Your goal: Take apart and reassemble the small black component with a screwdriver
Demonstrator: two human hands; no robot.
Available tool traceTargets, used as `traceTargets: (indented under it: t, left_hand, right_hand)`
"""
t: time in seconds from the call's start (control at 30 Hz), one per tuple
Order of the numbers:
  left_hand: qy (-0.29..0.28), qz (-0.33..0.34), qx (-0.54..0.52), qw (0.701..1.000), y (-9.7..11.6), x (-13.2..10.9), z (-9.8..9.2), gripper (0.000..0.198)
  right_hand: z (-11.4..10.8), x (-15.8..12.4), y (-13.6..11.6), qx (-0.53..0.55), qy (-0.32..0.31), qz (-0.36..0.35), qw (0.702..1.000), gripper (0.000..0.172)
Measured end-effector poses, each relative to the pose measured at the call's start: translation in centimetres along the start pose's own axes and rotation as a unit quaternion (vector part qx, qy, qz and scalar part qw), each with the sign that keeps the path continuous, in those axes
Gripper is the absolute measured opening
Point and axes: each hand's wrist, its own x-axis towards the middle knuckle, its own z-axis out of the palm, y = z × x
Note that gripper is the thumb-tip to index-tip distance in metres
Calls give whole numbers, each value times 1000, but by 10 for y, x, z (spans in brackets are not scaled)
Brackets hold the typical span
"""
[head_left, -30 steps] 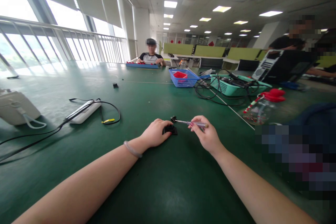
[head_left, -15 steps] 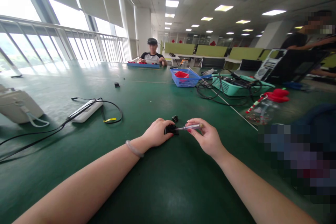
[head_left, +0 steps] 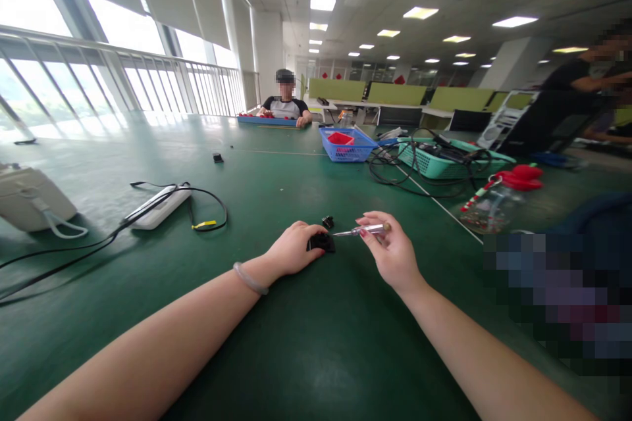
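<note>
On the green table (head_left: 316,335), my left hand (head_left: 295,250) grips a small black part (head_left: 323,243) between thumb and fingers; its exact kind is too small to tell. My right hand (head_left: 392,250) is closed around the clear handle of a screwdriver (head_left: 368,230). The screwdriver's thin metal shaft points left, with its tip just to the right of the black part's upper edge. Just beyond my left fingertips lies a second small black piece (head_left: 328,222).
A white power strip (head_left: 160,207) with black cable lies left, near a beige bag (head_left: 34,200). Ahead stand a blue basket (head_left: 348,148) and a green basket (head_left: 434,166) with tangled cables. A red-lidded bottle (head_left: 494,200) is at right. Another person (head_left: 285,107) sits at the far end.
My right hand has drawn the screwdriver back to the right and slightly up, away from the black part. My left hand keeps its hold with hardly any shift.
</note>
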Motion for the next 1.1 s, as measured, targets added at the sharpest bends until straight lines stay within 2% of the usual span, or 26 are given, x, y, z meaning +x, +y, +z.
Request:
traceTargets:
  t: [0.13, 0.27, 0.4, 0.57, 0.9, 1.1]
  left_hand:
    - [-6, 3, -4, 1000, 1, 0, -1, 41]
    - [-10, 5, -4, 1000, 1, 0, -1, 40]
    - [-7, 1, -1, 1000, 0, 0, 0, 41]
    - [-6, 4, 1, 1000, 1, 0, -1, 41]
    - [-6, 6, 7, 1000, 1, 0, -1, 42]
    - [-4, 9, 6, 1000, 2, 0, -1, 42]
  right_hand:
    - [3, 1, 7, 17, -9, 42, 999, 28]
    - [4, 2, 10, -19, -37, 72, 997, 36]
    - [3, 3, 6, -27, -35, 65, 997, 41]
    - [1, 2, -1, -23, -20, 54, 998, 34]
    - [0, 2, 7, -40, -48, 53, 997, 32]
    - [3, -2, 0, -80, -32, 2, 996, 32]
